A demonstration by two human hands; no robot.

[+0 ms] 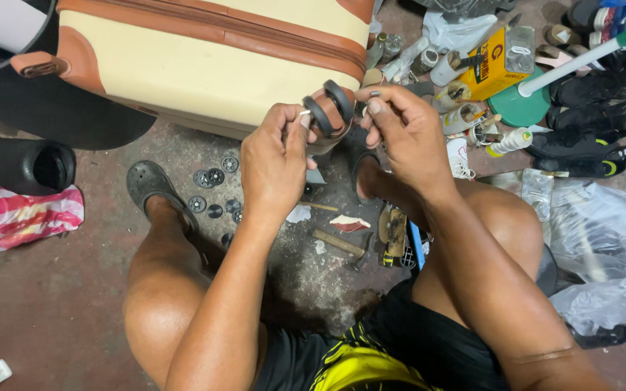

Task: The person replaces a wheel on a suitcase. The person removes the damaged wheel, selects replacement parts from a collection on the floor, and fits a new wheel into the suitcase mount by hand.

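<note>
Work is judged to be at the fitting stage of a black double wheel [330,107] on the corner of the cream suitcase [204,65], at 12 o'clock of the knees. The left hand [275,156] is closed, pinching a thin pin at the wheel's 9 o'clock side; the right hand [403,130] is pinched at its 3 o'clock side. Loose black discs [211,192] lie at 7 o'clock. Careful alignment of pin and hub is likely called for.

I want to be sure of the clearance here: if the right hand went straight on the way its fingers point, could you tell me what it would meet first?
The right hand points left toward the double black wheel at the cream suitcase corner, so it would probably meet the wheel first. The left hand holds it from the other side. Depth is unclear.
</note>
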